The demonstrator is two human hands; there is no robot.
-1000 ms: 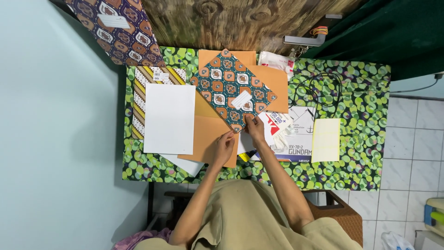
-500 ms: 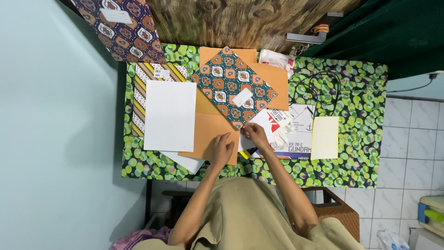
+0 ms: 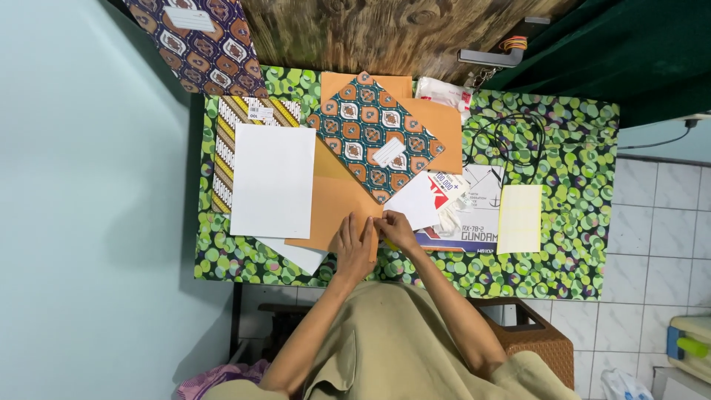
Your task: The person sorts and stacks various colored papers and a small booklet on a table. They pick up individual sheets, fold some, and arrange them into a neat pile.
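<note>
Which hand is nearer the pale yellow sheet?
Right. The right hand lies nearer the pale yellow sheet, some way off toward the brown paper; the left hand sits farther beyond it.

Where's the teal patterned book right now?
In the head view, the teal patterned book lies tilted at the table's far middle, on orange paper, right of the white sheet.

white sheet (image 3: 272, 180), yellow pad (image 3: 519, 219), black cable (image 3: 511, 145)

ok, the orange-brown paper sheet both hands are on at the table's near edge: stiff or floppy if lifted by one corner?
Probably floppy: the orange-brown paper sheet lies flat and looks thin, so a corner lift would likely make it droop. Likely light, sliding easily on the green patterned tablecloth. The left hand and right hand meet at its right edge.
</note>
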